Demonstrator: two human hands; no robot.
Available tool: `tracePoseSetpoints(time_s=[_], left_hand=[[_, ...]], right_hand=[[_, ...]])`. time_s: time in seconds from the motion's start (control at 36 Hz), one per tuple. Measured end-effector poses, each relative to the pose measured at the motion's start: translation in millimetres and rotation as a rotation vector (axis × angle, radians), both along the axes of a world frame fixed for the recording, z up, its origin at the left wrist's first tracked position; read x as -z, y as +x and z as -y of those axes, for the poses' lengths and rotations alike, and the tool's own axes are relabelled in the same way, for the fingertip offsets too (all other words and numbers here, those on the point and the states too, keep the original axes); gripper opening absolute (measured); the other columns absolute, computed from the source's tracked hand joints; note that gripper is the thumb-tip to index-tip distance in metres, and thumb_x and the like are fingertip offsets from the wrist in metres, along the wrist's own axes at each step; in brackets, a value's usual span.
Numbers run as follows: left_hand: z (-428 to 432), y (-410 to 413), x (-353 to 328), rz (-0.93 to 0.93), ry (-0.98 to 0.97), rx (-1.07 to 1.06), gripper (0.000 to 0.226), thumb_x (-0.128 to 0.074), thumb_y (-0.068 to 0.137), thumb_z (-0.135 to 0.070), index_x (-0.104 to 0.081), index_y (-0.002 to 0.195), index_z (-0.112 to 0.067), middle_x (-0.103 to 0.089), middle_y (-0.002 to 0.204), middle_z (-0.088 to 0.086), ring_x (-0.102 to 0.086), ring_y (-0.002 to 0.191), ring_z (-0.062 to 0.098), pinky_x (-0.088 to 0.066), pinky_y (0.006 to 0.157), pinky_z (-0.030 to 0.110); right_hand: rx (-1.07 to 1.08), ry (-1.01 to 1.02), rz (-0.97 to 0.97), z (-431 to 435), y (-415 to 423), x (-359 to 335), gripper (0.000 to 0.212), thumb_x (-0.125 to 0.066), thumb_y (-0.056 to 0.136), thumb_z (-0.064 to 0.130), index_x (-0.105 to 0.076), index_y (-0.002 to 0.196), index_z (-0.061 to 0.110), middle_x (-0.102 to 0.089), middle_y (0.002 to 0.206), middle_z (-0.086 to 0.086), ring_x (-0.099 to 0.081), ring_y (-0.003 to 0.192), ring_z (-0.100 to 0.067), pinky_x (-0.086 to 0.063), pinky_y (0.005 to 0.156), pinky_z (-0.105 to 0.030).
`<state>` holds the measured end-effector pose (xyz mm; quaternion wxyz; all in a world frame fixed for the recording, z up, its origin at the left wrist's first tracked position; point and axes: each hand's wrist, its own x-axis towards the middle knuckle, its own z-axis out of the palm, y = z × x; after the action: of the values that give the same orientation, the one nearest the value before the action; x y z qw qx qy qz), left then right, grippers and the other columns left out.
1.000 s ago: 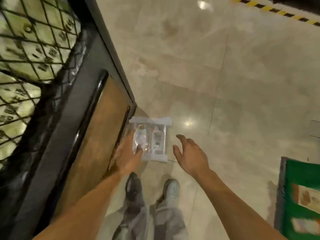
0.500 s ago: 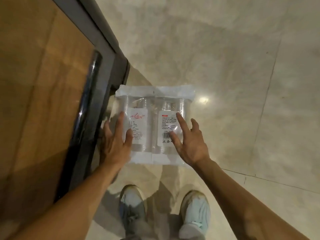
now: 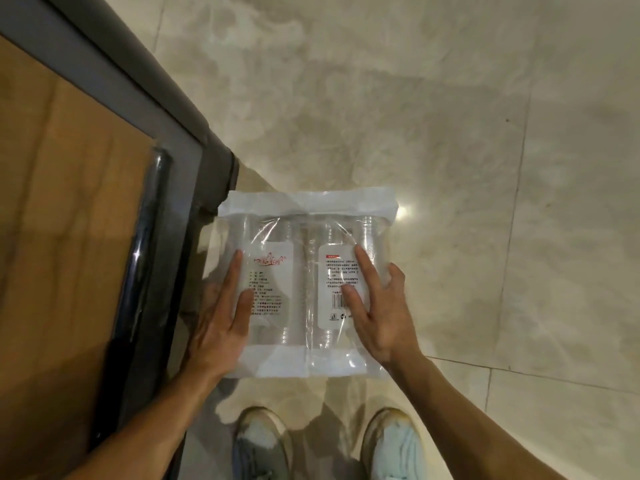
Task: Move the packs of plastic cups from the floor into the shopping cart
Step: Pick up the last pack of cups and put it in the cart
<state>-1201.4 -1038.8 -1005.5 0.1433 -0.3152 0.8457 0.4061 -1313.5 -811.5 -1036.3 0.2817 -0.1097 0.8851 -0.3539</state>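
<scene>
Judging from the thin clear wrap and the stacked transparent cups inside, the packs of plastic cups (image 3: 304,344) should be very light, but easy to crush and slick to hold. The film is glossy and loose enough to wrinkle, so fingers pressing only on top would probably slide. The cup stacks run lengthwise and should keep each pack fairly stiff along that line, while the white sealed ends look floppy and are poor places to grip. The safest hold is probably from the two outer long sides, squeezing gently inward so the pair lifts as one block, or a hand wrapped round each pack's middle.

Both packs lie flat on the floor (image 3: 450,133), side by side and touching, just beside the corner of the grey frame (image 3: 194,147), which is likely the edge of the shopping cart. The left pack (image 3: 273,237) is the one nearer the grey frame and the right pack (image 3: 332,237) is on its far side.

The left hand (image 3: 221,317) lies spread on the left pack with thumb and forefinger straight on its label. Its other fingers show dimly at the pack's edge facing the grey frame. The right hand (image 3: 377,317) rests the same way on the right pack, forefinger straight over the label. Its outer fingers bend a little over the edge away from the grey frame. Neither hand has closed round anything, and nothing looks lifted yet.
</scene>
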Motion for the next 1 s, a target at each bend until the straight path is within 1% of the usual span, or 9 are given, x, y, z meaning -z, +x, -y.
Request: tracePoseSetpoints(time_s=[0.14,0.25,0.31,0.39,0.47,0.69,0.81,0.92,1.0], left_hand=[[-22.9,-31.7,-79.7,-0.055,0.004,0.083,0.053,-0.022,0.097,-0.059,0.000,0.144,-0.066,-0.027,0.156,0.001,-0.039,0.130,0.012,-0.039,0.108,0.049],[-41.4,-63.1,-169.0,-0.056,0.107,0.078,0.050,-0.025,0.098,-0.063,-0.006,0.144,-0.066,-0.044,0.131,-0.003,-0.056,0.096,-0.002,-0.048,0.070,0.016],[-50.0,-81.3,-218.8,-0.084,0.117,0.115,0.052,-0.029,0.100,-0.059,-0.005,0.145,-0.065,-0.043,0.137,-0.007,-0.051,0.094,-0.004,-0.040,0.073,0.009],[-59.7,-111.5,-306.3,-0.075,0.155,0.147,0.055,-0.034,0.099,-0.057,-0.002,0.141,-0.071,-0.028,0.154,-0.015,-0.038,0.132,0.007,-0.037,0.109,0.034],[-67.7,-141.2,-397.3,-0.117,0.143,0.235,0.055,-0.032,0.098,-0.061,0.001,0.141,-0.070,-0.025,0.153,-0.016,-0.028,0.137,0.007,-0.026,0.115,0.047],[-87.9,-198.4,-636.8,-0.251,0.200,0.328,0.051,-0.035,0.104,-0.045,-0.009,0.147,-0.054,-0.046,0.118,-0.040,-0.048,0.097,-0.031,-0.038,0.087,0.001],[-105.8,-214.2,-741.9,-0.306,0.137,0.367,0.052,-0.035,0.102,-0.048,-0.007,0.145,-0.058,-0.048,0.121,-0.033,-0.055,0.099,-0.008,-0.036,0.074,-0.001],[-130.6,-231.2,-822.7,-0.309,0.015,0.416,0.054,-0.030,0.101,-0.056,-0.003,0.148,-0.060,-0.036,0.149,-0.015,-0.037,0.136,0.013,-0.028,0.110,0.027],[-153.2,-250.8,-868.4,-0.273,-0.111,0.451,0.055,-0.028,0.100,-0.060,0.000,0.147,-0.061,-0.032,0.159,0.000,-0.036,0.142,0.028,-0.028,0.114,0.040]], right_hand=[[0.041,0.083,-0.025,-30.3,-20.8,-101.7,0.057,-0.035,0.100,0.061,0.001,0.143,0.071,-0.009,0.160,-0.003,-0.048,0.131,-0.027,-0.046,0.107,-0.045],[0.058,0.094,-0.067,-59.4,-44.6,-204.4,0.057,-0.035,0.098,0.063,-0.005,0.146,0.068,-0.016,0.153,0.003,-0.054,0.123,-0.022,-0.052,0.100,-0.043],[0.084,0.089,-0.089,-72.7,-60.6,-261.1,0.056,-0.037,0.097,0.062,-0.007,0.143,0.072,-0.021,0.149,0.005,-0.057,0.118,-0.017,-0.053,0.097,-0.040],[0.109,0.086,-0.118,-89.4,-86.4,-352.1,0.056,-0.041,0.096,0.061,-0.009,0.141,0.074,-0.024,0.144,0.008,-0.057,0.116,-0.014,-0.052,0.095,-0.038],[0.123,0.093,-0.143,-104.1,-112.0,-442.1,0.057,-0.041,0.097,0.060,-0.012,0.145,0.069,-0.024,0.148,0.003,-0.049,0.126,-0.015,-0.047,0.100,-0.038],[0.204,0.042,-0.215,-131.4,-154.1,-673.9,0.055,-0.040,0.095,0.065,-0.013,0.142,0.073,-0.033,0.149,-0.007,-0.049,0.130,-0.023,-0.044,0.103,-0.040],[0.247,-0.004,-0.265,-151.4,-157.2,-775.9,0.053,-0.040,0.098,0.061,-0.016,0.145,0.068,-0.027,0.156,-0.006,-0.038,0.141,-0.023,-0.036,0.110,-0.038],[0.294,0.013,-0.310,-179.4,-160.9,-861.0,0.055,-0.042,0.101,0.054,-0.020,0.151,0.057,-0.033,0.148,-0.007,-0.047,0.131,-0.023,-0.037,0.104,-0.033],[0.333,0.047,-0.342,-202.3,-168.0,-907.4,0.056,-0.042,0.101,0.054,-0.021,0.152,0.054,-0.042,0.146,-0.010,-0.055,0.120,-0.024,-0.046,0.090,-0.028]])
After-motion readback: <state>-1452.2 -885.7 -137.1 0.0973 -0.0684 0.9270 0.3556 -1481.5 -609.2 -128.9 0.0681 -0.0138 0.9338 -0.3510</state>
